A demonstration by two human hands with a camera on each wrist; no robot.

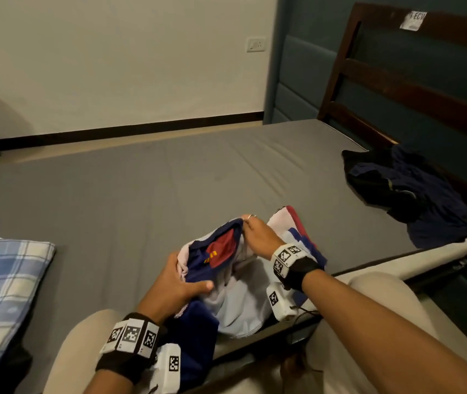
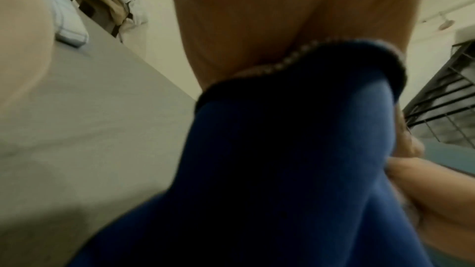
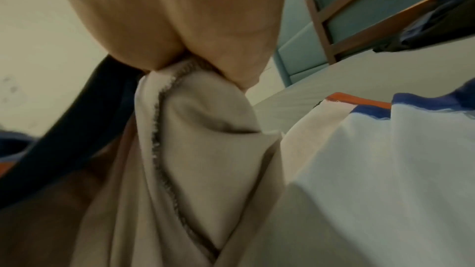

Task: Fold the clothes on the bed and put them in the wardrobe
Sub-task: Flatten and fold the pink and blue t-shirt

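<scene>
Both hands were on the jersey (image 1: 226, 268), a navy, red and white shirt bunched at the near edge of the bed (image 1: 141, 189), partly over the person's lap. Left hand (image 1: 175, 285) gripped a wad of the navy hem side, thumb clamped across the fabric. Right hand (image 1: 258, 234) pinched a stitched seam edge near the top, thumb and fingers closed on it; the right wrist view showed that pinch clearly. The garment looked inside out or twisted, not yet flat. My read: still sorting out the shirt, no fold started. To do it well, find both shoulder seams, shake it open, lay it flat on the sheet, then fold. A dark clothes pile (image 1: 408, 191) waited by the headboard (image 1: 414, 81); a plaid pillow (image 1: 2, 294) lay on the left. No wardrobe in view.
</scene>
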